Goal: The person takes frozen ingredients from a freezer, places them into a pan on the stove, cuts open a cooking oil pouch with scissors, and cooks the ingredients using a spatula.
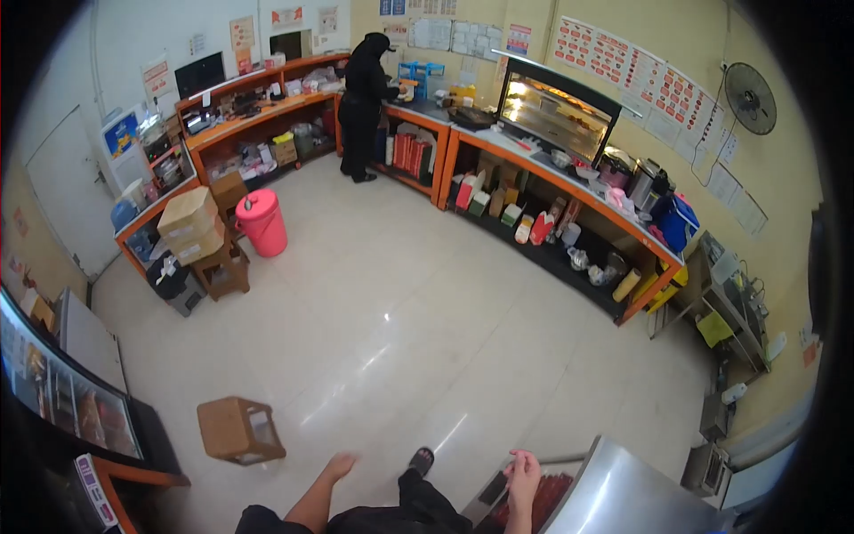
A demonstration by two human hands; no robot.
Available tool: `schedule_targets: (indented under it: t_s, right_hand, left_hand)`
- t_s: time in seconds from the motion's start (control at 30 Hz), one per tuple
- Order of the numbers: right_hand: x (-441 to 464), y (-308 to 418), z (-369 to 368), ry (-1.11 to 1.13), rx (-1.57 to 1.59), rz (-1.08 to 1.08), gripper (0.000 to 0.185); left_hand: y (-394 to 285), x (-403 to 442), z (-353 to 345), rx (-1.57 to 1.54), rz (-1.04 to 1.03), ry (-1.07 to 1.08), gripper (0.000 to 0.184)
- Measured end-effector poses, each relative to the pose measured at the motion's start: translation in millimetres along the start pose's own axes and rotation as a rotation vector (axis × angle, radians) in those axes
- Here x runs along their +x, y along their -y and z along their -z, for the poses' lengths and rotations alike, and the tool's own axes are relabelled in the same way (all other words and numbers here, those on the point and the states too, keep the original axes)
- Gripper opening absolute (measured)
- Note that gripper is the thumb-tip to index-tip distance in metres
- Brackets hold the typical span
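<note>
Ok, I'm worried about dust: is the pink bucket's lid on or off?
On: the lid covers the top of the pink bucket, and no opening shows.

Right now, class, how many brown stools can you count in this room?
2: one stool to the left of the left hand, another stool under the boxes. More may be hidden.

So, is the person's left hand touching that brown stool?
Apart: the head view shows a strip of pale floor between the left hand and the brown stool.

The head-worn view (wide, dark-cornered) looks forward and down from above the bare fingers, across glossy pale floor beyond.
</note>
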State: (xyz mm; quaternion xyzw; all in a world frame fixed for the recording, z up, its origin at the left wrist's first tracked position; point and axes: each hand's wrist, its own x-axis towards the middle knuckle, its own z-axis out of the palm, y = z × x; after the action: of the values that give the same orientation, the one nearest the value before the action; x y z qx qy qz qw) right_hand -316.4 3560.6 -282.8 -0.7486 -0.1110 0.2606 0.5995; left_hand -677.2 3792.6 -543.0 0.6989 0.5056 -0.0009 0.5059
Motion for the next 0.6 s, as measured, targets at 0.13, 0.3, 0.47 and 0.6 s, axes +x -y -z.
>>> schedule_targets:
  t_s: [0.13,0.3,0.47,0.6]
  right_hand:
    - [130,59,-31,0.11,0.037,0.091,0.032]
    - [274,136,-78,0.248,0.021,0.348,0.022]
    - [413,182,-122,0.406,-0.064,0.334,0.015]
    - [533,190,-149,0.39,0.051,0.208,0.016]
  left_hand:
    - [85,-68,23,0.272,0.252,0.372,0.024]
    - [35,-42,42,0.017,-0.098,-0.376,0.022]
    - [-11,89,36,-0.09,0.249,-0.195,0.037]
    - [-106,247,25,-0.489,0.324,-0.196,0.041]
